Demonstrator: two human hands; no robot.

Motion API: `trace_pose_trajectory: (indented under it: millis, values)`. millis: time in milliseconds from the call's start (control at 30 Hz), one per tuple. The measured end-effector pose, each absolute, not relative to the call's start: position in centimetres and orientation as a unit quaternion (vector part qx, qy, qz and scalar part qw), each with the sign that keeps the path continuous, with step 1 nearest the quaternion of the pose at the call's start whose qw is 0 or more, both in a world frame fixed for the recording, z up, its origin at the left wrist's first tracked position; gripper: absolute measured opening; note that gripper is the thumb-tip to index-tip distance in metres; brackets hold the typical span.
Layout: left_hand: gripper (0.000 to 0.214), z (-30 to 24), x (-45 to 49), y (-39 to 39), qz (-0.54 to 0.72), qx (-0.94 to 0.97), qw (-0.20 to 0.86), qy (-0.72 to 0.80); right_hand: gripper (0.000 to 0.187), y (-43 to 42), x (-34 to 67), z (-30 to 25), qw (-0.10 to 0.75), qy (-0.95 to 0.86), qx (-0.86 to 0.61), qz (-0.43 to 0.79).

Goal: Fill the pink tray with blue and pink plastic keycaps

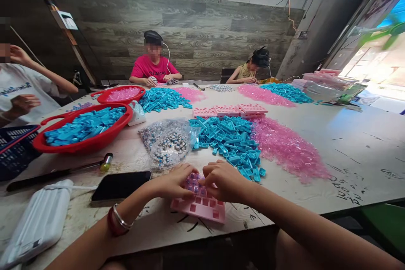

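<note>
A pink plastic tray [198, 208] with rows of square openings lies near the table's front edge. Small clear purplish pieces [195, 183] fill its upper rows, while the front rows show open squares. My left hand [176, 182] grips the tray's left side, thumb on top and fingers curled at the far edge. Over the right part of the tray, my right hand [223, 180] has its fingers bent and pressed together; whatever is between its fingertips is hidden. Just beyond my hands are a pile of blue plastic pieces [232, 139] and a clear bag of small metallic parts [172, 145].
Clear pink pieces [289, 149] spread at right, near stacked pink trays [229, 111]. Leftward are a black phone [122, 185], a white power bank [41, 215], a hammer [63, 173] and a red basket [79, 145] of blue pieces. Several people sit around the table [354, 143].
</note>
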State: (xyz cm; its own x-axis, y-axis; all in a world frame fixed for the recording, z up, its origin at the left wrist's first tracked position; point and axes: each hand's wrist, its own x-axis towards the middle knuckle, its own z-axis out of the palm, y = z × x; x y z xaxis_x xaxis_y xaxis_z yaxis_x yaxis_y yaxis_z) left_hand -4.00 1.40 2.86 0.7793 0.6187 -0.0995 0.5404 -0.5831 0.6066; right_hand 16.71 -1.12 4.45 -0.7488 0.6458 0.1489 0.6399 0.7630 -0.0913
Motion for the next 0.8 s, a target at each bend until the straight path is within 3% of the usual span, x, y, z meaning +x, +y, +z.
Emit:
trace_pose_trajectory:
  millis: [267, 400, 500, 633, 800]
  values:
    - [0.047, 3.3, -3.6, 1.4, 0.058, 0.885, 0.325, 0.327, 0.014, -1.6, 16.6, 4.3, 0.070, -0.917, -0.390, 0.042]
    - [0.044, 3.6, -3.4, 0.8, 0.081, 0.905, 0.277, 0.312, 0.020, -1.1, 17.9, 4.2, 0.172, -0.885, -0.405, 0.152]
    - [0.051, 3.6, -3.0, 0.0, 0.146, 0.915, 0.196, 0.321, 0.039, -0.5, 19.0, 4.5, 0.211, -0.844, -0.438, 0.225]
    - [0.055, 3.1, -2.5, -0.6, 0.240, 0.911, 0.118, 0.315, 0.026, -0.2, 19.4, 5.3, 0.172, -0.833, -0.455, 0.265]
    - [0.046, 3.0, -2.7, -0.3, 0.330, 0.875, 0.153, 0.320, 0.016, -0.9, 18.4, 5.8, 0.213, -0.834, -0.466, 0.204]
